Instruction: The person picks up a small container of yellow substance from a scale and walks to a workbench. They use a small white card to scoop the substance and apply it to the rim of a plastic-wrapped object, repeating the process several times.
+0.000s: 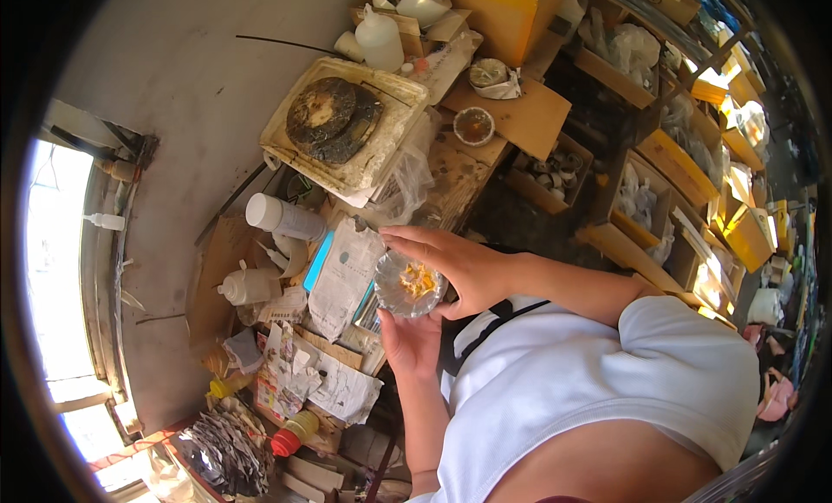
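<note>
From the head view we see both our hands meeting over a small round glass dish (409, 284) that holds a little heap of yellow-orange bits. Our left hand (411, 341) lies palm up just under the dish, its fingers loosely spread and cupping it from below. Our right hand (459, 265) comes in from the right, thumb and fingers pinching the rim of the dish on its far and right sides. The dish is held in the air just off the near edge of the cluttered bench (451, 169), above crumpled papers (345, 278) and a blue-edged flat object beneath them.

Farther back on the bench sits a stained white tray (381, 148) carrying a dark charred disc (334, 117). A white plastic bottle (282, 216) lies on its side near the left edge, and a small squeeze bottle (247, 286) stands just nearer to us. A small round bowl (474, 126) with brownish contents rests toward the right edge, beside a sheet of cardboard (529, 117). A red-capped yellow bottle (295, 434) lies low among paper scraps.
</note>
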{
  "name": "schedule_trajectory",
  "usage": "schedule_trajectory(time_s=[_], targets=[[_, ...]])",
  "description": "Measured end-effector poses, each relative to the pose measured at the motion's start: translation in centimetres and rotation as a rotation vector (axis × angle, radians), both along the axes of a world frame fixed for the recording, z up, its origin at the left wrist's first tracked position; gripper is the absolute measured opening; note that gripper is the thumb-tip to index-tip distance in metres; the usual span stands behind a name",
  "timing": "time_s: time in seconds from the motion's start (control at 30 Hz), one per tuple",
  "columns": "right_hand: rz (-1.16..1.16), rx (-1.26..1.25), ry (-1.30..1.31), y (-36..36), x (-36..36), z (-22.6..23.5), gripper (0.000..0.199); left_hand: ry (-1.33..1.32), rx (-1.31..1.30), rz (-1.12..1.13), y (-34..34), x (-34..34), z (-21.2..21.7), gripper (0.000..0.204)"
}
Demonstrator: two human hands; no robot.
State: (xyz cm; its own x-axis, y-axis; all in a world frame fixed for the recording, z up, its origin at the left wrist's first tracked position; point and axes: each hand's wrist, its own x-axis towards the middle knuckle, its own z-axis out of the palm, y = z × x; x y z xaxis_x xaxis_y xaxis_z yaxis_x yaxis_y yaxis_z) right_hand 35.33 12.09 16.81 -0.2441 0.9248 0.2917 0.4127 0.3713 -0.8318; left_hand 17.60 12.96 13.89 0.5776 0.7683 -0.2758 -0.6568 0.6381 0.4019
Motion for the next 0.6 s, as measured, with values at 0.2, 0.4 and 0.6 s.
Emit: schedule_trajectory(time_s=[0.2, 0.4, 0.6], targets=[[0.063, -0.01, 0.022, 0.3, 2.8, 0.0, 0.112, -0.029, -0.11, 0.062, -0.1, 2.4, 0.3, 0.06], [0.201, -0.034, 0.055, 1.6, 5.8, 0.3, 0.109, 0.015, -0.187, 0.179, -0.9, 4.7, -1.1, 0.05], [0.235, -0.127, 0.161, 1.6, 11.3, -0.7, 0.109, -0.092, -0.15, 0.215, -2.2, 9.5, -2.0, 0.045]])
